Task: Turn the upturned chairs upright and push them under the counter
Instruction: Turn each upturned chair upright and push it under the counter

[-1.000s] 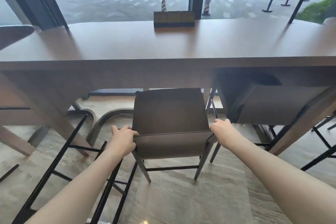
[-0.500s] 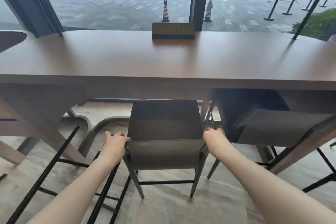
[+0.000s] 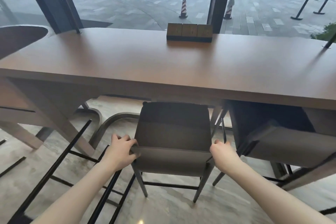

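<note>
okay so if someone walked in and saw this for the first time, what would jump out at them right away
First the grey chair at centre, upright, its seat partly under the long brown counter, with the left hand and right hand gripping the two ends of its low backrest. Next, a second grey chair tucked under the counter to the right, and the striped traffic cone outside the window.

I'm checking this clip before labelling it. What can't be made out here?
- Front legs of the chair: head view, hidden by its seat and the counter.
- Fingertips of the left hand and right hand: curled behind the backrest corners.
- Block on the counter: markings too small.
- Neighbouring chair: cut off by the counter support.
</note>
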{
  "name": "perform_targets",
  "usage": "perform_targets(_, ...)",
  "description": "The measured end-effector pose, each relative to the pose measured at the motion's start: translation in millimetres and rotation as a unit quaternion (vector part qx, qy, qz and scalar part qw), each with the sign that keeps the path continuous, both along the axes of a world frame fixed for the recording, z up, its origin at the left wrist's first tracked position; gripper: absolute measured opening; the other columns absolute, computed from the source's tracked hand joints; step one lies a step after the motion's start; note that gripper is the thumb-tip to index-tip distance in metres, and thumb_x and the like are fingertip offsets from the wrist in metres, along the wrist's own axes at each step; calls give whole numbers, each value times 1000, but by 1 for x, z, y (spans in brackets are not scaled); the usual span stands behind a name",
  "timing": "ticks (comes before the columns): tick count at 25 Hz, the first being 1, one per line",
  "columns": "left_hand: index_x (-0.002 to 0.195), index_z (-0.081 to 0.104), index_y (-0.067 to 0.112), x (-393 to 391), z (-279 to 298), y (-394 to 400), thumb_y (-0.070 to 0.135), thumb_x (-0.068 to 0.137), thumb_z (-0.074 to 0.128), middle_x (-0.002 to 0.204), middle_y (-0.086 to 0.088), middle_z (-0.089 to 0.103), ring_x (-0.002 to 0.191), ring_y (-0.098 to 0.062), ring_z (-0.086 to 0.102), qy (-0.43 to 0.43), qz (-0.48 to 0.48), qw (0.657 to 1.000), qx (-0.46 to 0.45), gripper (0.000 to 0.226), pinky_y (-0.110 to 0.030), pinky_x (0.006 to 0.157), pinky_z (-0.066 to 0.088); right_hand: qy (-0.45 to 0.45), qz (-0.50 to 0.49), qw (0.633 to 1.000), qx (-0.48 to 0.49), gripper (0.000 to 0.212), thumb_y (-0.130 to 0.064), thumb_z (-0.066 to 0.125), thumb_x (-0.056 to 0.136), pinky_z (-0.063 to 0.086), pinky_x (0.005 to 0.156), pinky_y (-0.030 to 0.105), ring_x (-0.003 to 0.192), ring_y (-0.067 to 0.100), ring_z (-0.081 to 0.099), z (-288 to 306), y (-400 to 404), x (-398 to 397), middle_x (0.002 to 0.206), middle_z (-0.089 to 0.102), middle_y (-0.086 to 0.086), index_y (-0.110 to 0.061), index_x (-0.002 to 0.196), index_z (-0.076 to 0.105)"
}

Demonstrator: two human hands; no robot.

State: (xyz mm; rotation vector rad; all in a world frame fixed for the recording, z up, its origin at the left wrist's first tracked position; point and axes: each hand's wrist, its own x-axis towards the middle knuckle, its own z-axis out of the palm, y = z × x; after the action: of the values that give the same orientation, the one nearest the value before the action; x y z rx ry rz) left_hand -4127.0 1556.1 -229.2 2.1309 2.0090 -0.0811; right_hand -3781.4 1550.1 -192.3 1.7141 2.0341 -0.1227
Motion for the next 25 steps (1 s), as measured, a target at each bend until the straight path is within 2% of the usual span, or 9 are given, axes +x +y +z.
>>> perform_targets(3,109,61,39,-12,26,1,72,85,44,104,17,59,103,-17,38,-57,-27,996,-59,45,-34,91,45,98,-52,981,-159,26,-18,57,81,42,70,28,99,27,50,19,16,8,100,50,4,-15,107,60)
perform_targets(5,103,69,33,-21,39,11,60,97,40,103,10,67,102,-17,57,-213,47,973,-80,41,-35,92,47,168,-103,938,-284,25,-34,62,71,41,61,23,81,18,54,30,35,16,88,57,-3,-25,95,61)
perform_targets(8,108,73,6,-25,38,36,42,107,27,112,-14,71,101,-23,61,-442,269,842,-151,58,-31,82,45,261,-229,877,-334,32,-46,67,72,53,69,31,95,21,59,29,63,27,101,62,-2,-28,99,66)
perform_targets(10,114,71,7,-35,29,46,36,105,39,121,-13,68,106,-22,60,-432,326,809,-229,44,-32,85,47,274,-306,857,-312,46,-52,64,84,57,71,38,112,29,54,14,77,32,118,60,-1,-24,121,58)
perform_targets(12,117,70,13,-47,20,52,34,100,52,123,-10,65,108,-24,61,-403,327,791,-323,33,-40,93,52,241,-351,852,-303,48,-48,62,88,58,67,37,101,29,56,-6,82,35,120,59,4,-17,124,57)
perform_targets(14,122,65,9,-57,11,71,36,97,57,124,-14,61,96,-33,66,-409,331,735,-428,38,-46,92,56,231,-416,826,-301,41,-40,67,86,55,59,30,89,25,58,-27,85,40,116,61,8,-13,117,60)
perform_targets(17,114,54,-2,-57,-7,99,30,94,64,119,-19,53,79,-39,70,-420,363,678,-481,39,-49,74,61,269,-536,733,-322,26,-31,73,81,46,59,24,73,19,55,-49,81,53,86,61,6,-13,94,60)
perform_targets(20,102,55,-5,-53,-36,107,21,92,61,95,-21,61,81,-35,67,-359,377,662,-539,28,-42,71,61,287,-597,662,-351,27,-31,74,79,49,55,22,67,20,58,-60,77,57,85,60,6,-12,90,59)
perform_targets(25,113,61,-13,-46,-77,106,-1,82,57,98,-29,66,79,-40,66,-438,402,606,-529,33,-46,78,54,340,-603,613,-380,22,-10,61,84,59,78,50,67,32,70,-77,84,49,82,68,21,1,103,59)
